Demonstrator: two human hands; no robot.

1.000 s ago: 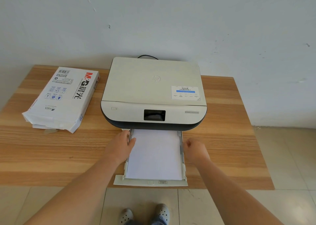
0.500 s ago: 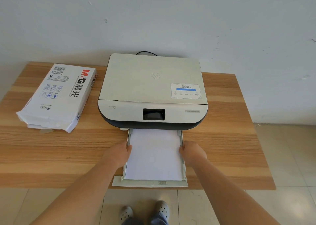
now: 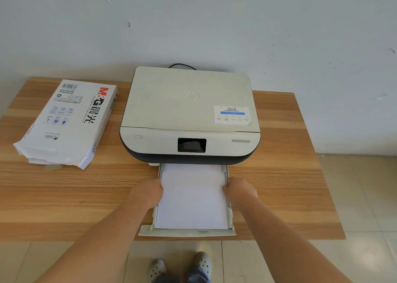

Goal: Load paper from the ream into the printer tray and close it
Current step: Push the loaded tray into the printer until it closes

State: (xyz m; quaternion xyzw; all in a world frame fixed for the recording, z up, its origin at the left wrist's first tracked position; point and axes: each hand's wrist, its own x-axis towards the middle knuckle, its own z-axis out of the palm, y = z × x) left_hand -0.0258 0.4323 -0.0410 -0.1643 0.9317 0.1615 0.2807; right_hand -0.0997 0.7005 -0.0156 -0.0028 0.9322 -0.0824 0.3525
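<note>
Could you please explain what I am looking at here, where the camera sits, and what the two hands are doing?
The picture comes from a camera worn on a person's head, looking forward and down, so the two bare arms reaching in from the bottom are the wearer's own. No robot is involved. On the wooden table stands a white printer with its paper tray pulled out toward the person, and white paper lies in it. The left hand and right hand sit at the tray's two side edges with fingers curled; exactly what they grip is hard to tell. To the left lies an opened ream of paper, touched by neither hand.
</note>
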